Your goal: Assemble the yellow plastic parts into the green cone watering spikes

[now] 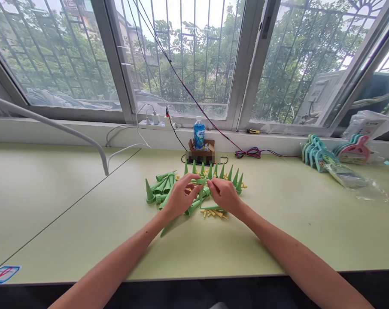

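My left hand (182,195) pinches a green plastic spike (201,182) by its collar, the cone pointing down over the pile. My right hand (226,195) is closed at the collar's right side; whatever its fingertips hold is hidden. Beneath and left of my hands lie loose green cones (160,185). A row of green spikes (222,171) stands upright behind my hands, with small yellow pegs (242,186) around their bases. More yellow pegs (214,213) lie in front of my right hand.
A small cardboard box (201,155) with a blue bottle (199,134) stands behind the spikes. Coiled cable (249,152) lies near the window sill. Teal and pink plastic pieces (352,150) sit at right. A white curved tube (85,138) reaches in from the left.
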Tool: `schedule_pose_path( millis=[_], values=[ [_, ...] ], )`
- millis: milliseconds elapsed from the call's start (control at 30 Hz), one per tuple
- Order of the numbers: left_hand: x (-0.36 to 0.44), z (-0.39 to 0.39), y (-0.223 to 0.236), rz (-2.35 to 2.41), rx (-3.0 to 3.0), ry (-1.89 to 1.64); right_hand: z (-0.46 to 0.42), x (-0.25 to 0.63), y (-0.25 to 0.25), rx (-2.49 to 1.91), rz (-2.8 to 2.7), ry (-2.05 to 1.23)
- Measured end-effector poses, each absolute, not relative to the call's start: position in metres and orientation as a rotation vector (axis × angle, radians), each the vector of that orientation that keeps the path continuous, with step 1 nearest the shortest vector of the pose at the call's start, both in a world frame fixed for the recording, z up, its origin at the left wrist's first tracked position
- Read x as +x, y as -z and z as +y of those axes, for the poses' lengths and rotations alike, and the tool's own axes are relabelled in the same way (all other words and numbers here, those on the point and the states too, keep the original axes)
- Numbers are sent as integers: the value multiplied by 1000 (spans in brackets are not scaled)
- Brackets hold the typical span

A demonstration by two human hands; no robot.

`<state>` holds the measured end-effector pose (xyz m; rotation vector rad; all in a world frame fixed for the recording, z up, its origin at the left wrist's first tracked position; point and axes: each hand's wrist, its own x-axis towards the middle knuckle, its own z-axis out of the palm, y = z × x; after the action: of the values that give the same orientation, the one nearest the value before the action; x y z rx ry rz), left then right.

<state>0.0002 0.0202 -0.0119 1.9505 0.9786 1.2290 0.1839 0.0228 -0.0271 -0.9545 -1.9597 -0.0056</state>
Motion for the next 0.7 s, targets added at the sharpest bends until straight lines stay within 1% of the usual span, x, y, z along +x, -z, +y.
schedule_pose_path(
  millis=[267, 533, 700],
  values=[
    [1, 20, 7, 893, 1772, -1324, 22, 186, 26, -978, -1806, 9],
    [0, 22, 3, 800, 1468, -1106, 20, 186, 27, -838, -1858, 24],
    [0, 21, 2, 741, 1411, -960, 19, 186, 26, -772, -1916, 53]
  ],
)
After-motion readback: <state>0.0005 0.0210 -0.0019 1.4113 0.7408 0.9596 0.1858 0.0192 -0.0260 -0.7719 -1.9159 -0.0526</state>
